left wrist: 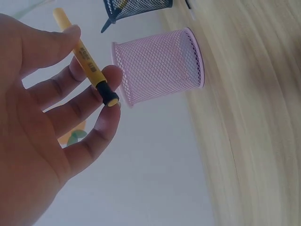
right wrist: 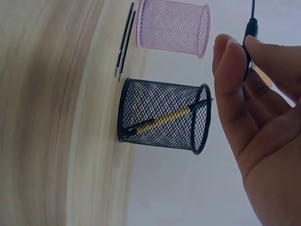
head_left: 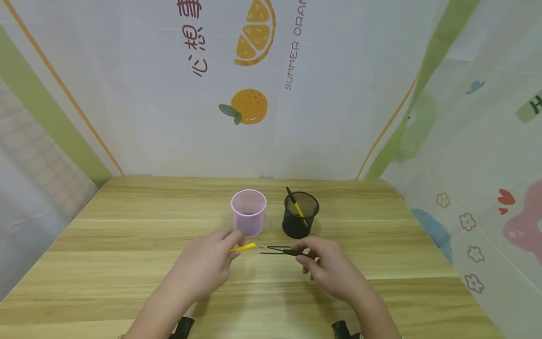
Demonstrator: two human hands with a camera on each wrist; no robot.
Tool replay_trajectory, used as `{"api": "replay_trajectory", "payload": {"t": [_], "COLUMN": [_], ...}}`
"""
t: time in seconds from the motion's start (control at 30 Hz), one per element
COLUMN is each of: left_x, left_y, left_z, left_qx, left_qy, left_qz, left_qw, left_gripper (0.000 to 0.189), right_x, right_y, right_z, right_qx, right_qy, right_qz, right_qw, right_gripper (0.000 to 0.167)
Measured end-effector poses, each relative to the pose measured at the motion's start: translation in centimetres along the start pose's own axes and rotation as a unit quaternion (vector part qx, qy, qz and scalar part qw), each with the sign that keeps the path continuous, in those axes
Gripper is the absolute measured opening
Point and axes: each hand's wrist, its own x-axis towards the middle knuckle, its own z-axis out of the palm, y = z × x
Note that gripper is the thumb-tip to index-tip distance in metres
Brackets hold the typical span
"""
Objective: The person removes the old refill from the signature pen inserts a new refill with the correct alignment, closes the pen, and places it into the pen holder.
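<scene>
My left hand pinches a yellow pen barrel between thumb and fingers. One end of the barrel carries a black collar, seen in the left wrist view; its other end points at the right hand in the head view. Between thumb and forefinger, my right hand pinches a black pen grip section with a thin refill sticking out toward the barrel. A small gap separates refill and barrel. Two dark pen refills lie side by side on the table near the hands.
Beyond the left hand stands a pink-purple mesh cup. To its right is a black mesh cup, in which a yellow and black pen leans. Both stand on the wood-grain table, with a printed curtain behind.
</scene>
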Motion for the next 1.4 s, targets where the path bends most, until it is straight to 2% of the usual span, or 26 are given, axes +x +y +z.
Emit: {"api": "replay_trajectory", "payload": {"t": [0.33, 0.67, 1.07, 1.4], "left_x": [0.2, 0.5, 0.6, 0.6], "left_y": [0.5, 1.0, 1.7, 1.7], "left_z": [0.2, 0.7, 1.6, 2.1], "left_qx": [0.012, 0.004, 0.000, -0.011], "left_qy": [0.017, 0.013, 0.027, 0.027], "left_qz": [0.013, 0.028, 0.040, 0.045], "left_qw": [0.9997, 0.9995, 0.9988, 0.9986], "left_gripper": [0.023, 0.020, 0.017, 0.015], "right_x": [0.1, 0.4, 0.8, 0.5], "right_y": [-0.2, 0.1, 0.1, 0.3], "right_z": [0.0, 0.3, 1.0, 1.0], "right_qx": [-0.020, -0.067, -0.061, -0.063], "right_qy": [0.000, 0.017, 0.019, 0.030], "right_qz": [-0.024, -0.067, -0.086, -0.098], "right_qw": [0.9995, 0.9954, 0.9942, 0.9927], "right_gripper": [0.019, 0.017, 0.019, 0.024]}}
